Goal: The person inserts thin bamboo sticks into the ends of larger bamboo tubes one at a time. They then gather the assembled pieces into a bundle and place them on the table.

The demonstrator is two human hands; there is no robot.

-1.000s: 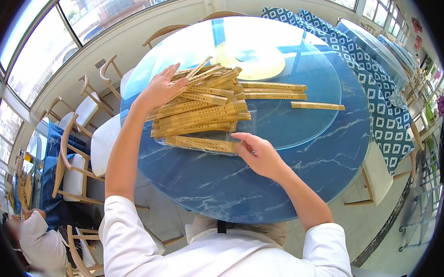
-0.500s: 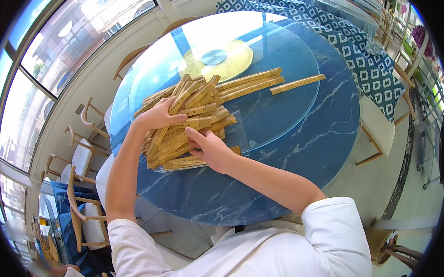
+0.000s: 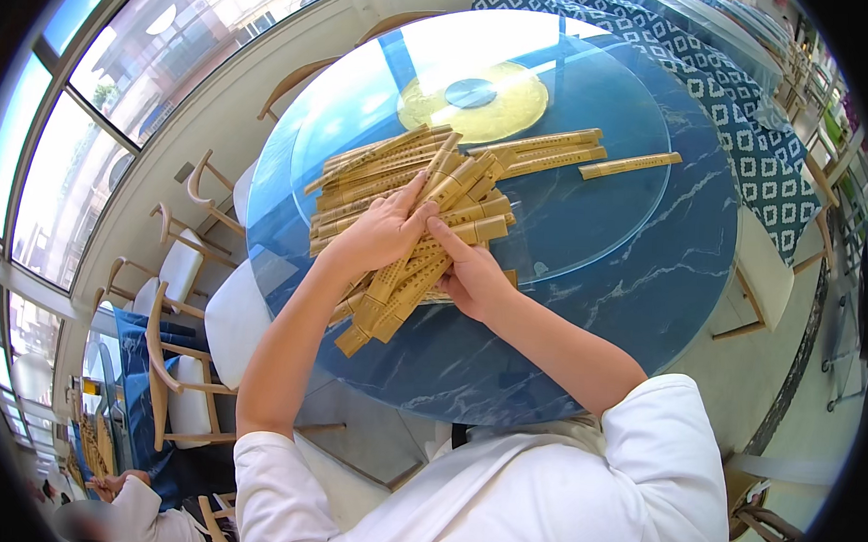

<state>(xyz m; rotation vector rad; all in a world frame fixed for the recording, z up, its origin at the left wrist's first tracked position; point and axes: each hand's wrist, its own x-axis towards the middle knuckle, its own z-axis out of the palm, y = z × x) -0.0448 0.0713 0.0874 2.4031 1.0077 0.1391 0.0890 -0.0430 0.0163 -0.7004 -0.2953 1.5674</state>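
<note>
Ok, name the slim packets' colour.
The slim packets are golden tan; the head view shows it.

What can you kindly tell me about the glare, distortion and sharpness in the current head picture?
In the head view, strong glare whitens the far side of the blue table; in the same head view, the edges of the windows bow near the dark fisheye rim; also in the head view, the slim yellow packets look fairly sharp.
</note>
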